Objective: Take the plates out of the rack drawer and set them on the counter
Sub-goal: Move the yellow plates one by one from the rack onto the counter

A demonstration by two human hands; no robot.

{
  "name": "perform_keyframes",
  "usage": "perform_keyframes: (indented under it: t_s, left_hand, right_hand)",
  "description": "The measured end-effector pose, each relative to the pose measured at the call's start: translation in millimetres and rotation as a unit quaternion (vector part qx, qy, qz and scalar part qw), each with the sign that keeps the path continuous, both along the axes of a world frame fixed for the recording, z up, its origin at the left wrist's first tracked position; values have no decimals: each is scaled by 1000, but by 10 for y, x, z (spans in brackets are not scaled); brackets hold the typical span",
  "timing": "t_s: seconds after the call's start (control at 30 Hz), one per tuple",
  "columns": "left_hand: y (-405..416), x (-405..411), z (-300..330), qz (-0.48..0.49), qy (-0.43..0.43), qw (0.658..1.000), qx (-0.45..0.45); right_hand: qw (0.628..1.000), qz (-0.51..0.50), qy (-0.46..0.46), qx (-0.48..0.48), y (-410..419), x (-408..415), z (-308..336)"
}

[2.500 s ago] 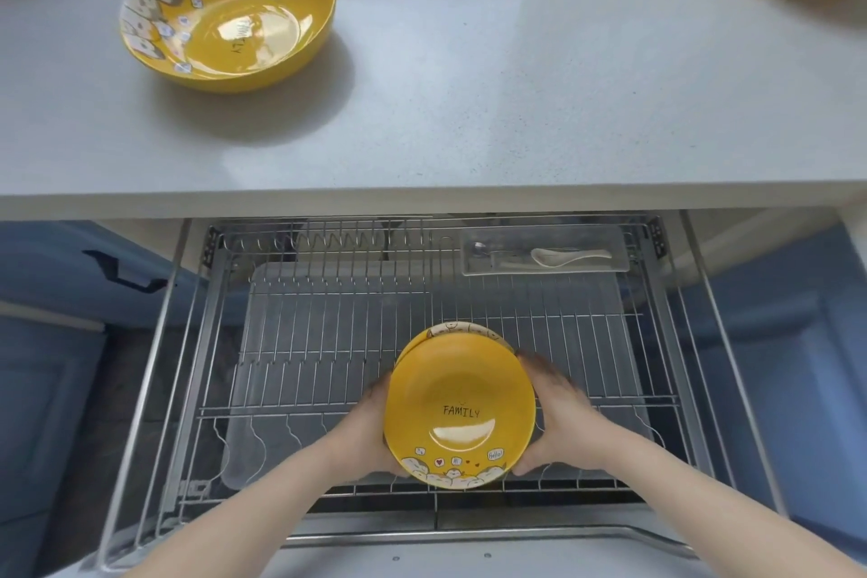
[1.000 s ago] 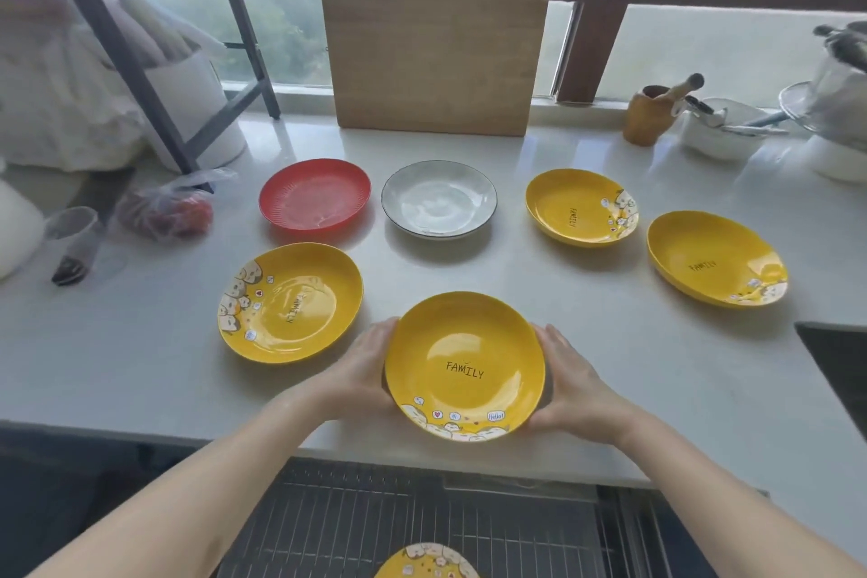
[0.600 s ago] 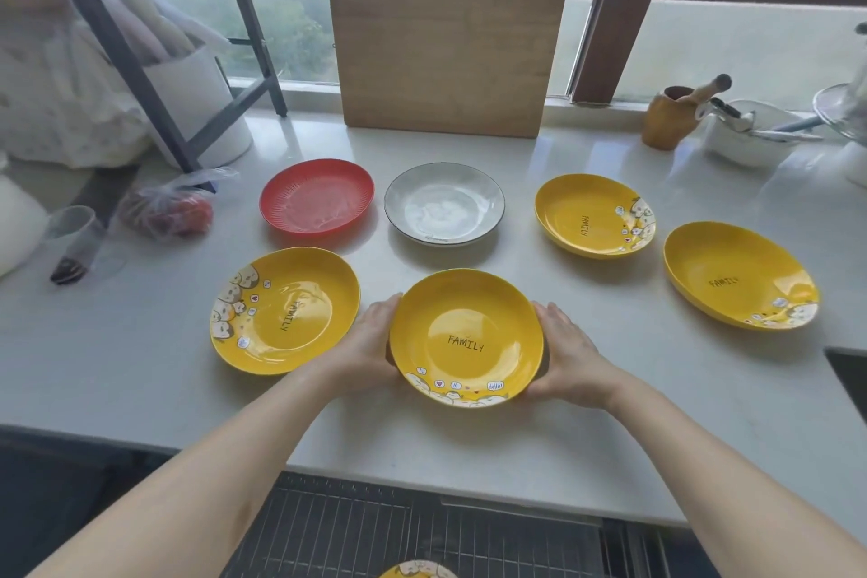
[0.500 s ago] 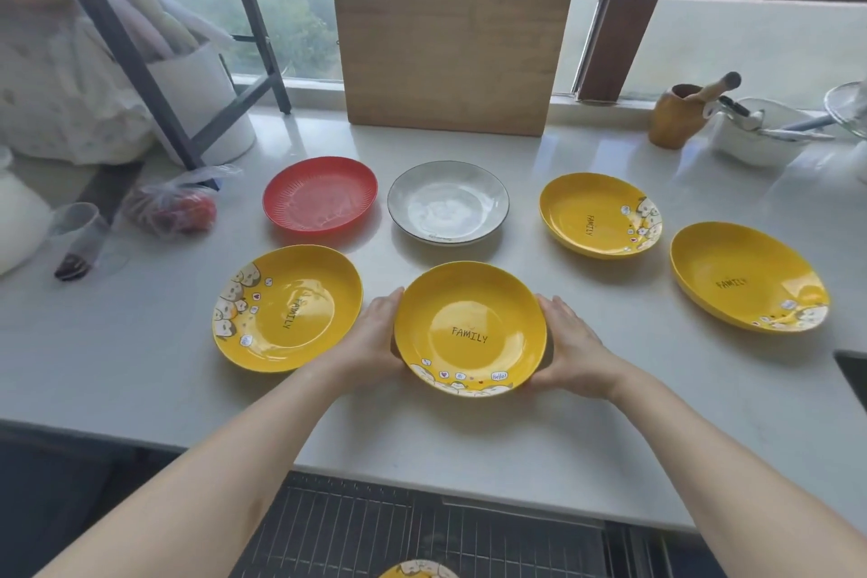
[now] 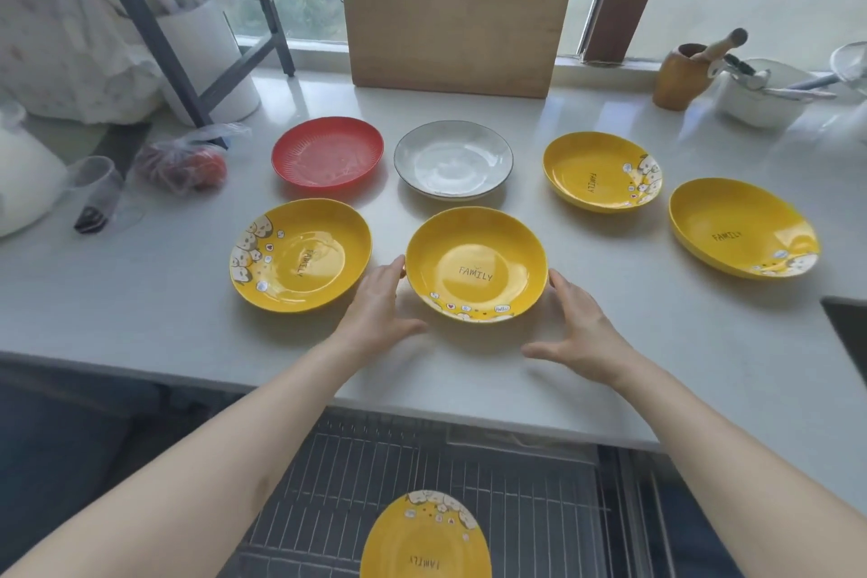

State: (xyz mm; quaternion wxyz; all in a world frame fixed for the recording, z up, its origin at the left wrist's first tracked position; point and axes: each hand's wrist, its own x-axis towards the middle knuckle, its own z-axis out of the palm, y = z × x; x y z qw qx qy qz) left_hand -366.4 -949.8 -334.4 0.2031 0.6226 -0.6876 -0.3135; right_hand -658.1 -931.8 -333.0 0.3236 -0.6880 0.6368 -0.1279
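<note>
A yellow "FAMILY" plate (image 5: 476,265) rests flat on the white counter (image 5: 657,343), front centre. My left hand (image 5: 377,310) lies just off its left rim, fingers apart, holding nothing. My right hand (image 5: 579,326) is off its right rim, fingers spread and empty. Several more plates lie on the counter: a yellow plate (image 5: 300,260) to the left, a red plate (image 5: 327,153), a white plate (image 5: 452,160), and two yellow plates (image 5: 603,171) (image 5: 743,228) to the right. One yellow plate (image 5: 424,540) still stands in the wire rack drawer (image 5: 539,497) below.
A wooden board (image 5: 452,5) leans against the window. A bag of tomatoes (image 5: 185,164) and a glass (image 5: 101,192) sit at the left beside a dark metal stand (image 5: 155,24). A wooden mortar (image 5: 682,75) and a white bowl with utensils (image 5: 760,94) stand at back right.
The yellow plate was lifted out of the rack drawer, carried up and set down on the counter. Both hands have now let go of it and drawn back from its rim.
</note>
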Motion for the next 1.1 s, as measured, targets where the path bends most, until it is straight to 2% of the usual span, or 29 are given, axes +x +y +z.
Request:
perform_keyframes:
  t_s: [0.13, 0.23, 0.33, 0.47, 0.57, 0.67, 0.77, 0.9, 1.1]
  left_hand:
    - [652, 58, 57, -37, 22, 994, -98]
    - [1258, 191, -78, -94, 18, 992, -87]
    - [1804, 386, -437, -142, -41, 989, -6]
    - [2211, 643, -1054, -178, -125, 972, 88]
    - [2334, 767, -1525, -180, -185, 957, 136]
    - [2392, 809, -1978, -184, -210, 945, 171]
    - [2400, 796, -2338, -191, -201, 940, 198]
    - [2399, 796, -2638, -189, -146, 945, 222]
    - [2438, 781, -2768, -204, -51, 952, 222]
  right_hand:
    - [998, 1, -11, -70, 705, 72, 47]
    - [994, 39, -21, -100, 1395, 188, 3]
    - [995, 91, 5, -47, 2022, 300, -261]
    - [990, 109, 65, 63, 2468, 424, -849]
    - [980, 89, 111, 136, 2569, 478, -1340]
    - [975, 46, 116, 183, 2602, 481, -1811]
    - [971, 44, 116, 203, 2645, 465, -2204]
    - [971, 52, 89, 214, 2699, 489, -2538]
    - [986, 51, 3, 161, 2645, 583, -2591]
